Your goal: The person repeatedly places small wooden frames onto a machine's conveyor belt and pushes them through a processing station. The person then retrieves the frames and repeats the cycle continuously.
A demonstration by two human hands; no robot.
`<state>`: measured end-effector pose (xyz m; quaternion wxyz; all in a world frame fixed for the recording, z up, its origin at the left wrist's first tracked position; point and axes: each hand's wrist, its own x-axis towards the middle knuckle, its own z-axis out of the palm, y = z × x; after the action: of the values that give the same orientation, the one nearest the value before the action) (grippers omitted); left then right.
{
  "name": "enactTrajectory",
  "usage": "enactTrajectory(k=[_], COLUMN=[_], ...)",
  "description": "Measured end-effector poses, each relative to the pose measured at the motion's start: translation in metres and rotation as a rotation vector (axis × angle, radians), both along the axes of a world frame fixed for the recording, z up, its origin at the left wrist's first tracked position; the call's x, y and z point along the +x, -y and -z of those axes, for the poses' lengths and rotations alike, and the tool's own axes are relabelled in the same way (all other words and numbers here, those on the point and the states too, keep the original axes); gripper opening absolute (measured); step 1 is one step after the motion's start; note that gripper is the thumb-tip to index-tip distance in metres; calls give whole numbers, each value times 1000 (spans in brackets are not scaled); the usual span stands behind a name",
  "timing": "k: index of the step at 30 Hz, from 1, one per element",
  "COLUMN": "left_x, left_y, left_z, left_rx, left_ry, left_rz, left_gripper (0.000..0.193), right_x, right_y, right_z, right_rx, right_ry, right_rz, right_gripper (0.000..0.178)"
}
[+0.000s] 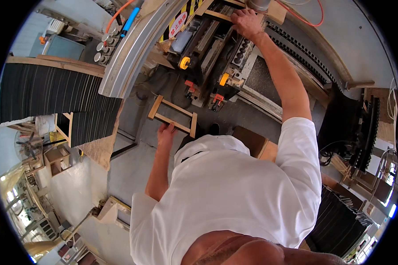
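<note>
My left hand (165, 134) is closed on the near rail of a small light-wood frame (193, 125), four strips joined with open space in the middle. It is held low, in front of my body. My right hand (248, 24) reaches far forward to the machine (214, 53). Its fingers bend over the end of a second wooden frame (217, 16), which lies at the machine's far end and is partly cut off by the picture's edge. A grey metal cylinder (258, 4) sits right beside that hand and hides part of the second frame.
Yellow knobs (185, 62) and red clamps (217, 101) stick out from the machine's near side. A curved-looking metal rail (137, 48) runs along the left. Dark stacked strips (44, 92) stand at far left, more (338, 221) at lower right. A brown box (250, 140) stands by my body.
</note>
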<state>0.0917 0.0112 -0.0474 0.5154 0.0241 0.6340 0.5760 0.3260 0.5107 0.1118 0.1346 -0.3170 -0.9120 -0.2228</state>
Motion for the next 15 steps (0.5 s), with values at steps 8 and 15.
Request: enactTrajectory(k=[8, 15], left_x=[5, 5], left_y=[4, 1], left_z=[-3, -6], left_rx=[26, 11], left_ry=[-17, -39], left_rz=[-3, 2], left_gripper=[15, 19], right_x=[-2, -6], right_y=[9, 11], right_z=[-14, -21], right_rx=[-45, -90], right_ry=[-12, 37], right_rz=[-22, 4], right_gripper=[39, 42])
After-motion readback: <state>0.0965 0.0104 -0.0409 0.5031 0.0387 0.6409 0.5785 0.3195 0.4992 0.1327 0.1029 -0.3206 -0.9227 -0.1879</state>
